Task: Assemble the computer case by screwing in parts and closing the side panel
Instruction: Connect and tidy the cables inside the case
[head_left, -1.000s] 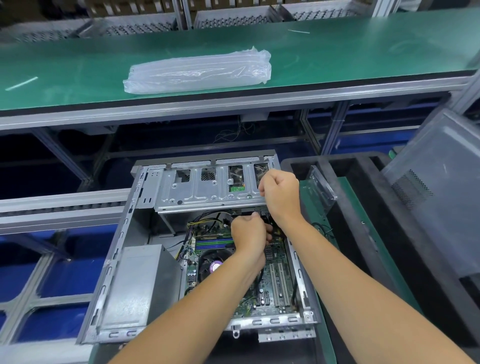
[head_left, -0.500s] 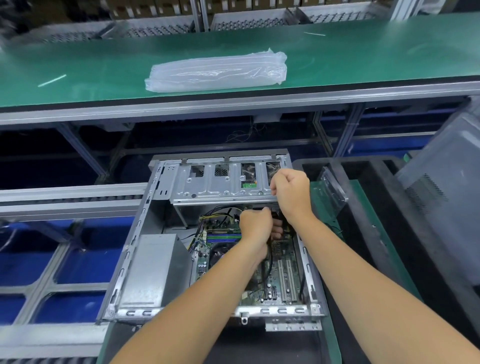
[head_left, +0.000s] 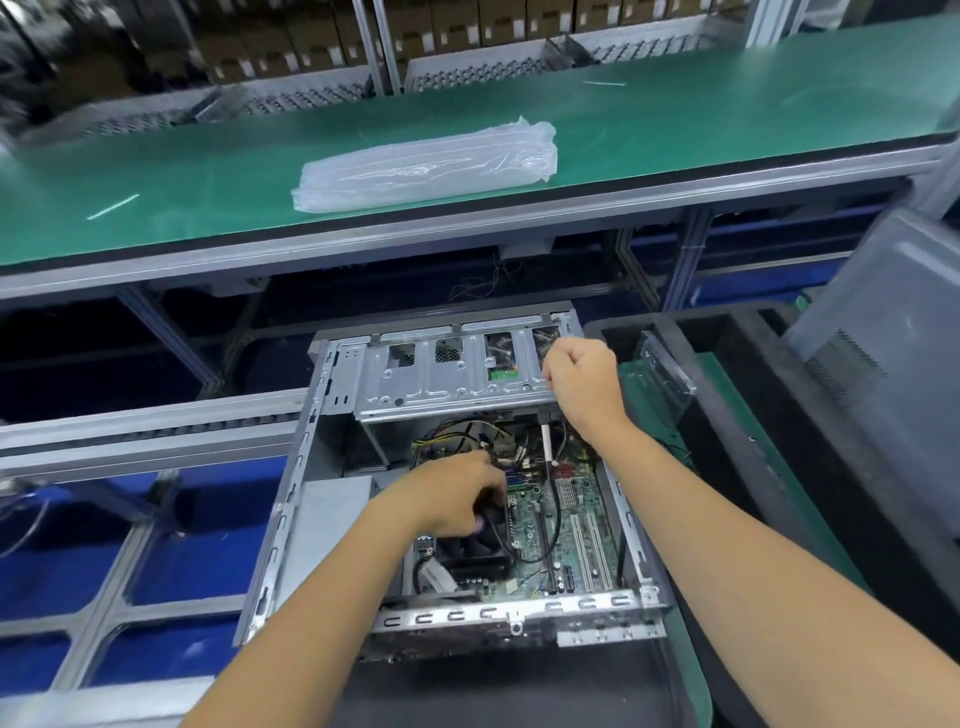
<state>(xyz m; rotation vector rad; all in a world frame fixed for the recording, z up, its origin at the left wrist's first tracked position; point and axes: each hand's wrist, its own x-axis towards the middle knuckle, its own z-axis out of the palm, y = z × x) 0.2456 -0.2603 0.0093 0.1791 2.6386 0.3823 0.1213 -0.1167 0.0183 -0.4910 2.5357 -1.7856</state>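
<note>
The open computer case (head_left: 280, 519) lies on its side in front of me, motherboard (head_left: 576, 499) facing up. My left hand (head_left: 457, 499) is inside it above the CPU fan (head_left: 478, 551), fingers curled round the end of a black cable (head_left: 556, 519) that loops over the board. At the right end of the metal drive cage (head_left: 436, 379), my right hand (head_left: 582, 384) is closed in a fist on the cage's lower lip. The cable's white-sleeved part (head_left: 545, 441) hangs just below that hand. A grey side panel (head_left: 883, 364) leans at the far right.
The grey power supply (head_left: 327, 519) fills the case's left side. A black foam tray (head_left: 737, 415) and a clear plastic piece (head_left: 665, 364) lie right of the case. A plastic bag (head_left: 426, 166) rests on the green bench (head_left: 727, 119) behind. Blue bins sit below left.
My left hand has moved down and left, away from the right hand, drawing the black cable over the motherboard. The right hand stays at the drive cage. My view has shifted.
</note>
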